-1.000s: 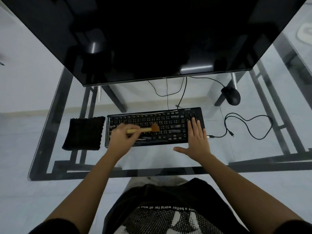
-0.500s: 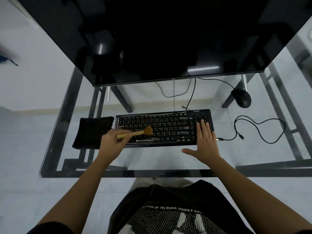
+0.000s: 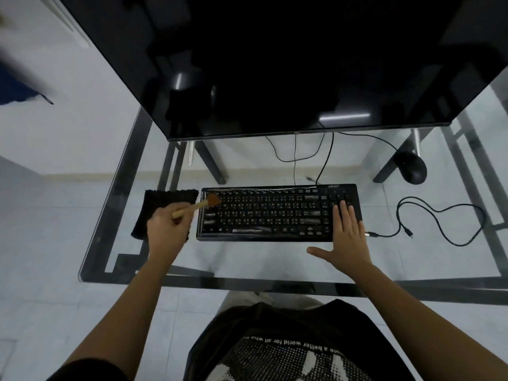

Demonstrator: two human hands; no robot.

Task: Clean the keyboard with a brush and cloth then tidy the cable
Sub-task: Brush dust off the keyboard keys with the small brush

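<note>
Glass desk (image 3: 247,259), dark monitor (image 3: 275,64) at rear. We list: one black keyboard (image 3: 275,215), centre; one black cloth (image 3: 162,202) just beside its left end; one loose cable (image 3: 439,215) coiled to its right; one mouse (image 3: 411,166) beyond. Our left hand (image 3: 167,232) grips the brush (image 3: 198,205), bristles on the keyboard's top-left corner. Our right hand (image 3: 347,240) lies open, flat, fingers on the right-end keys.

1. Keyboard (image 3: 277,213) sits mid tabletop (image 3: 247,259), w/ monitor (image 3: 275,64) behind it.
2. Cloth (image 3: 165,204) lies just left of keyboard.
3. Loose cable (image 3: 439,224) lies to keyboard's right; mouse (image 3: 411,167) behind the cable.
4. Brush (image 3: 203,203) over keyboard's back-left corner.
</note>
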